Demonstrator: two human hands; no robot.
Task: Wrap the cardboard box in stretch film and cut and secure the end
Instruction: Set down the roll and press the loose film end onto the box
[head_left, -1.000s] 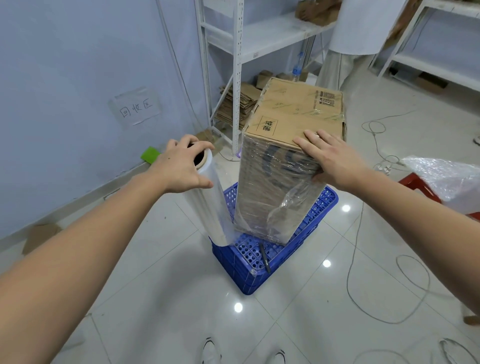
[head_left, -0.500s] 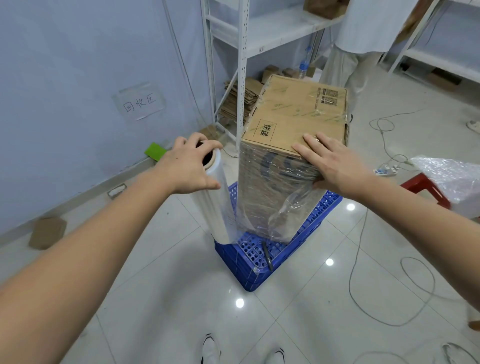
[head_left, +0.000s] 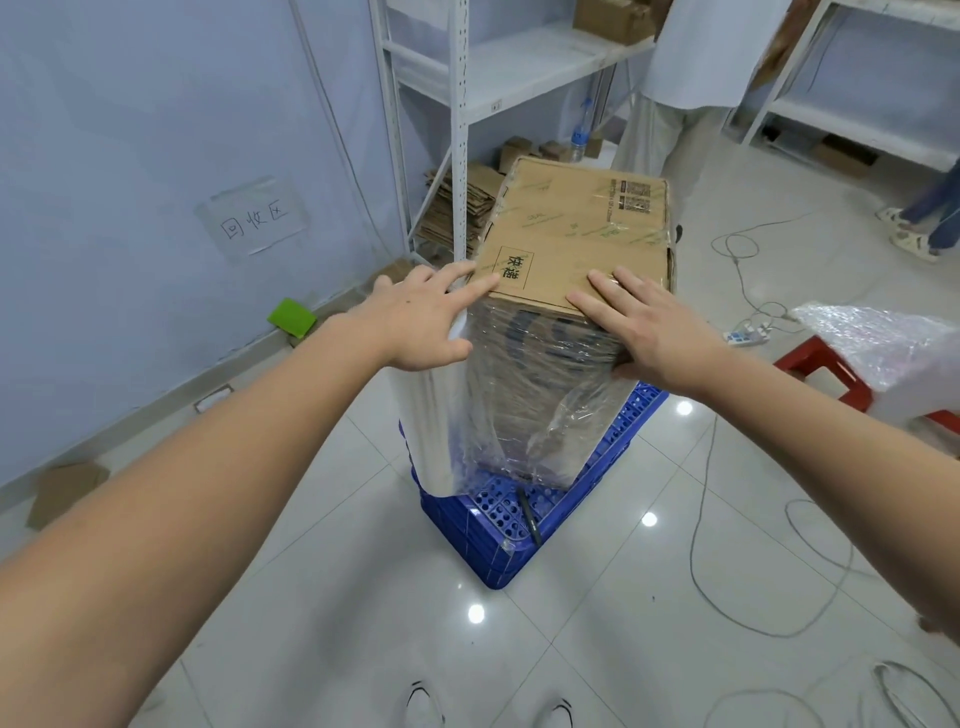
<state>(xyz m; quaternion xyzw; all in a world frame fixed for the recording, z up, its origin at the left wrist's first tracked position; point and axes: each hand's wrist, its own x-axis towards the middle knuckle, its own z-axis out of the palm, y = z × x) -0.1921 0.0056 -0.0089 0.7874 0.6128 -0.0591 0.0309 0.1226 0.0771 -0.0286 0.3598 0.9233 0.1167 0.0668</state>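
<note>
You had the cardboard box (head_left: 561, 291) standing tall on the blue crate (head_left: 524, 525), which lifted it off the floor, I judge so the film could reach its lower edge. Your right hand (head_left: 649, 332) lay flat over the near top corner, fingers straight on the lid and thumb down the film-covered side, holding nothing; that looked like a steadying press so the box would not turn or tip under the pull of the film. Your left hand (head_left: 421, 322) sat on top of the stretch film roll (head_left: 431, 415), which stood upright just beside the box's left edge, with its fingers spread and reaching onto the box top; I couldn't tell how firmly it held the roll. Keeping the roll that close, I'd say, kept the sheet short and taut.

Film already covered the box's sides, loose and crumpled at the lower right. The crate carried the box, and a dark slim tool (head_left: 529, 514) lay on its perforated near end, possibly the cutter.
</note>
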